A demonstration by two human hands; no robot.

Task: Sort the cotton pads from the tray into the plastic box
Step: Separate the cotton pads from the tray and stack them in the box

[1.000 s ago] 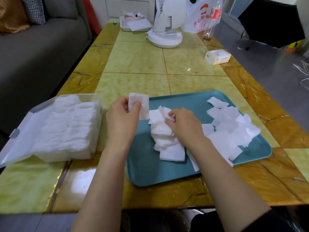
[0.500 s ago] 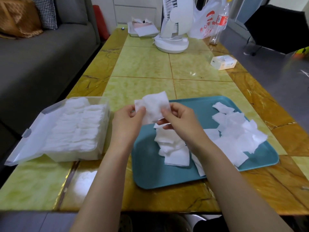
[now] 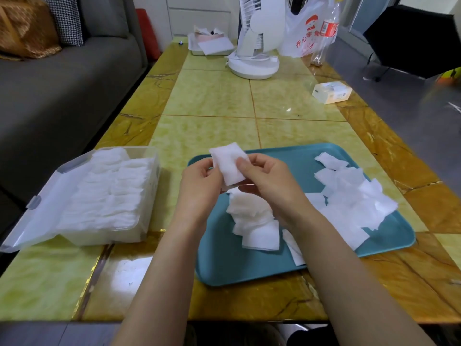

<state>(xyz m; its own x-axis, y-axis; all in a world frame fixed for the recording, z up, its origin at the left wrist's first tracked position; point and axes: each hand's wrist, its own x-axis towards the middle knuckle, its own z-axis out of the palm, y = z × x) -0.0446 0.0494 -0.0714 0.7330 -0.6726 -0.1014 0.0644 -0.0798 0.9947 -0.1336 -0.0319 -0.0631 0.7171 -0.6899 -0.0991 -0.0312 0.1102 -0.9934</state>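
Both hands up over the tray's (image 3: pixel 219 268) left edge: left hand (image 3: pixel 199 188) and right hand (image 3: pixel 269 181) each pinch the same cotton pad (image 3: pixel 228 164). More pads (image 3: pixel 349 203) loose on the tray; plastic box (image 3: pixel 149 156) sits left, packed.

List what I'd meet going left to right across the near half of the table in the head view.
plastic box → left hand → held cotton pads → right hand → scattered pads
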